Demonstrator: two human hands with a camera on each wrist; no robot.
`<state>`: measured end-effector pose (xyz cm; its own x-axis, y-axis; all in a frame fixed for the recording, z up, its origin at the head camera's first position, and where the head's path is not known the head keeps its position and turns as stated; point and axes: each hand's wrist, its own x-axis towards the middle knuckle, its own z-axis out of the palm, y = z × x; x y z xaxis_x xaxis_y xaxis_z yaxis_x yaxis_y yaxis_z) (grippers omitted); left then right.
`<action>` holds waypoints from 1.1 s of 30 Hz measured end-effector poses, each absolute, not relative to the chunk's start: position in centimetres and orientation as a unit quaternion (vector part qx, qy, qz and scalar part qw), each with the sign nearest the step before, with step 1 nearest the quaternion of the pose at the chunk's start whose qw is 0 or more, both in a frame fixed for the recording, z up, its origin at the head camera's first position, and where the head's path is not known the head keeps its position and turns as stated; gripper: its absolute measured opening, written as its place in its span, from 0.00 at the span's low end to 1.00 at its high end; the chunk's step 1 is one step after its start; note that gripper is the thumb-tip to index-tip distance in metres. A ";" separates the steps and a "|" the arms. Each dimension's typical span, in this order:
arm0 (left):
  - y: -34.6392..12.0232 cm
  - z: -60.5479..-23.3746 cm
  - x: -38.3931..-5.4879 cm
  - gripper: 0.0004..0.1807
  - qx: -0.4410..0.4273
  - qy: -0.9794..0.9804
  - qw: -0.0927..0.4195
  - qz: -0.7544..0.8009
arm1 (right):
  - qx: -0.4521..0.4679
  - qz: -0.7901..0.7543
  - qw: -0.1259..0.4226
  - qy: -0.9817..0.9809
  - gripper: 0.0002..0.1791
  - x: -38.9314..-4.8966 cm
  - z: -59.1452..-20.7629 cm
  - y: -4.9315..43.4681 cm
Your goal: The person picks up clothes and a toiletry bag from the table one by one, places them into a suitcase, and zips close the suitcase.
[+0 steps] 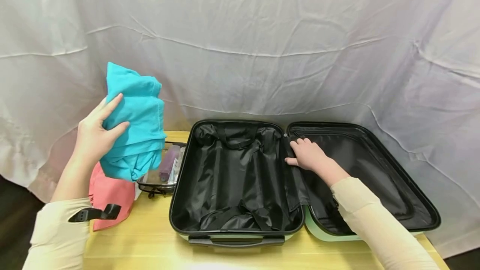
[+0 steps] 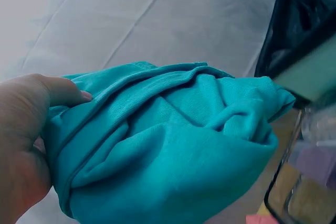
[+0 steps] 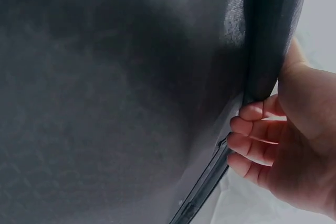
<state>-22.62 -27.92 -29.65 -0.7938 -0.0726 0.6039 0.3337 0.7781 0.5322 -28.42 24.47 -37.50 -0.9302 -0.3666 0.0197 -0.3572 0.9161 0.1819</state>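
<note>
A folded turquoise cloth garment (image 1: 136,116), loosely bundled at its lower end, is held up in my left hand (image 1: 98,126), above the table's left side. My thumb lies over its front face, and in the left wrist view the folds of the garment (image 2: 173,140) bulge out beyond my hand. An open suitcase (image 1: 240,170) with black lining lies flat on the table. At the seam between its two halves, my right hand (image 1: 309,153) grips the black fabric flap (image 1: 296,182); the right wrist view shows curled fingers (image 3: 254,145) at the flap's edge.
A clear zip pouch (image 1: 159,178) holding a purple item and other small things stands left of the suitcase. Pink cloth (image 1: 112,199) lies beside it, partly behind my left forearm. A pale curtain (image 1: 240,53) hangs behind the yellow table (image 1: 150,236).
</note>
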 end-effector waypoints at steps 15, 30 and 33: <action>-22.2 -29.5 -24.2 0.35 -0.106 -0.855 0.319 -0.396 | 0.172 -0.092 0.026 -0.980 0.35 -28.3 -37.6 24.2; -16.6 -30.2 -25.1 0.35 -0.142 -0.829 0.306 -0.447 | 0.169 -0.091 0.030 -0.981 0.34 -28.4 -37.9 24.3; -15.7 -30.7 -25.2 0.35 -0.154 -0.829 0.292 -0.452 | 0.171 -0.092 0.036 -0.980 0.34 -28.4 -37.9 24.3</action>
<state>-25.23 -15.67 -30.66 -0.7814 -0.0084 0.6239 0.5197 0.5446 0.6582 -28.42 24.32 -37.90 -0.9391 -0.3414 0.0386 -0.3284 0.9248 0.1919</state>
